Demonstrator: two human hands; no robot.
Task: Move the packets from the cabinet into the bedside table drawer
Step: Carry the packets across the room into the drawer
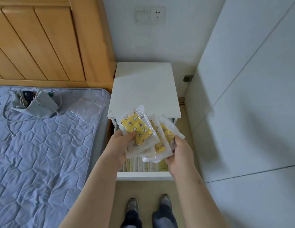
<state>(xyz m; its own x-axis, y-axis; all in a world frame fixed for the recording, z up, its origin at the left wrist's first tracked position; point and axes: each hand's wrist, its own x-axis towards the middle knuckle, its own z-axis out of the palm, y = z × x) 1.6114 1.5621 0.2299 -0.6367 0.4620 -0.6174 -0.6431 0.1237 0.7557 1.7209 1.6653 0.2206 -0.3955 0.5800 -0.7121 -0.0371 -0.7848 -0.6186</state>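
A fanned bundle of packets (166,137), clear with yellow patterned contents, is held between 2 hands above the open drawer (143,176) of the white bedside table (143,89). The front packet (138,129) is pinched by the left hand (120,143), with the thumb curled over its lower edge and the fingers hidden behind it. The rest of the bundle is gripped by the right hand (181,155), with fingers curled under its right side. Directly below the fingers of both hands, stored packets (141,165) are seen standing on edge in a row inside the drawer. Well to the left of the left fingers, a grey pouch (38,104) is laid on a quilted mattress (44,153).
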